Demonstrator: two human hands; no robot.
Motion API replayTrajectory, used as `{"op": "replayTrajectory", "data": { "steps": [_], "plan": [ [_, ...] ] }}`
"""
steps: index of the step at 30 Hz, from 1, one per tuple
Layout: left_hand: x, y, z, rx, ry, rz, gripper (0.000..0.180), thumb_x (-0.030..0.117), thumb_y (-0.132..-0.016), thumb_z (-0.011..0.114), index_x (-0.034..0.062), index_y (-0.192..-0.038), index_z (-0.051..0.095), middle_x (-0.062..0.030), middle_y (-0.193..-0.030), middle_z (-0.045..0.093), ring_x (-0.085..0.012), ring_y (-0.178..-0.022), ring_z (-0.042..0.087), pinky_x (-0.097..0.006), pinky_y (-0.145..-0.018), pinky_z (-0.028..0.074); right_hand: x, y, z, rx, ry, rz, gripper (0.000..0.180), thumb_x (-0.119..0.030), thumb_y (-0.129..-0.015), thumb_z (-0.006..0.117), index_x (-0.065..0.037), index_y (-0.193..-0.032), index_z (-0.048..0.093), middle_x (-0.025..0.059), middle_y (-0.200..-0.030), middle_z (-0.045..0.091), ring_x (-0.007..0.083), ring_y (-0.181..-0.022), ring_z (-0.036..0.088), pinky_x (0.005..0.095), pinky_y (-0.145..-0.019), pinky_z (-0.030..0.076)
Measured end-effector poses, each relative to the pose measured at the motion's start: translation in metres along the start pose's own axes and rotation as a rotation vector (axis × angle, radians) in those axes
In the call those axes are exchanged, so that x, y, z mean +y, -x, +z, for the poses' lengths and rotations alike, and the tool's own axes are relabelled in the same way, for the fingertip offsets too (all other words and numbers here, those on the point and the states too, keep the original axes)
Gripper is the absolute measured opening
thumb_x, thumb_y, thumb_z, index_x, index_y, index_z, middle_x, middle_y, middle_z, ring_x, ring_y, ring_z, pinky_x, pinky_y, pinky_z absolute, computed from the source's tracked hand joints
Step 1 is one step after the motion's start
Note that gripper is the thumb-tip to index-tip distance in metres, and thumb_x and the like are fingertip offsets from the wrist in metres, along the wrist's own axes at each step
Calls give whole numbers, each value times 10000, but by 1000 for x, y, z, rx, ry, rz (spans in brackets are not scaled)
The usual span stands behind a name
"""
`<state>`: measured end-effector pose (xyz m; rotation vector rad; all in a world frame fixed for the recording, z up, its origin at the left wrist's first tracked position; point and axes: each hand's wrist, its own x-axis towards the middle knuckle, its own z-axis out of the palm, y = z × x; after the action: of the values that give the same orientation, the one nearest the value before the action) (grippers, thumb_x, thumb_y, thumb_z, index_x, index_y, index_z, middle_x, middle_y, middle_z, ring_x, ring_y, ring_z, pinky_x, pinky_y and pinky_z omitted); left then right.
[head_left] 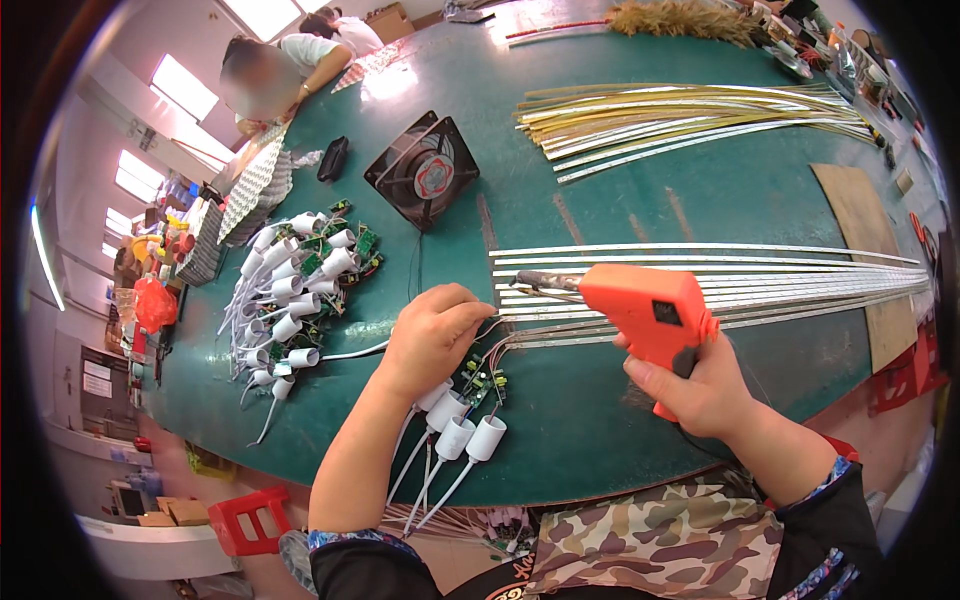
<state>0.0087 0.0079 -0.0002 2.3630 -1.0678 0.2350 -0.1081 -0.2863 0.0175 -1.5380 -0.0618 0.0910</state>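
Observation:
My right hand [700, 385] is wrapped round the grip of an orange soldering gun [645, 300]. Its dark metal tip points left, over the ends of several white LED strips [620, 262] laid side by side. Beside those ends, my left hand [435, 335] pinches a thin wire [488, 322] between thumb and fingers. Just below it lie several white cylindrical sockets [453, 436] with white cords and small green circuit boards [484, 380]. Thin wires run from these boards to the nearest strips. Whether the tip touches a strip cannot be made out.
A pile of white sockets with circuit boards [300, 275] lies at the left. Behind stand a black square fan [425, 172] and a black case [333, 158]. More yellow and white strips [680, 120] lie farther back. A co-worker [262, 85] sits at the far left edge.

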Motion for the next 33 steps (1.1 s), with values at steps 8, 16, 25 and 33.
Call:
{"op": "replayTrajectory", "data": {
  "steps": [8,16,25,33],
  "plan": [
    [-3,-2,1,-54,-42,34,173,-31,-765,710,43,-921,711,-88,-873,659,-285,-816,649,-375,-695,527,18,-1,6,-69,188,-98,525,-151,-861,712,-28,-1325,502,79,-943,637,192,-815,601,323,-762,488],
    [-3,-2,1,-49,-64,18,177,-36,-756,706,46,-913,708,-81,-853,651,-286,-796,649,-382,-675,526,26,-5,11,-85,280,-212,547,-159,-857,714,-5,-1334,494,137,-1007,665,288,-863,653,364,-790,507],
    [-3,-2,1,-50,-88,26,167,-36,-752,708,40,-901,706,-84,-842,648,-288,-787,648,-383,-665,525,17,-4,13,-111,290,-198,535,-149,-859,708,-2,-1328,498,156,-1053,671,287,-911,667,363,-822,514],
    [-2,-2,2,-50,-97,27,160,-28,-747,704,38,-893,707,-85,-845,650,-297,-804,648,-398,-683,527,11,-1,13,-141,287,-149,522,-125,-860,700,-11,-1329,501,115,-985,659,236,-840,653,331,-778,514]
  ]
}}
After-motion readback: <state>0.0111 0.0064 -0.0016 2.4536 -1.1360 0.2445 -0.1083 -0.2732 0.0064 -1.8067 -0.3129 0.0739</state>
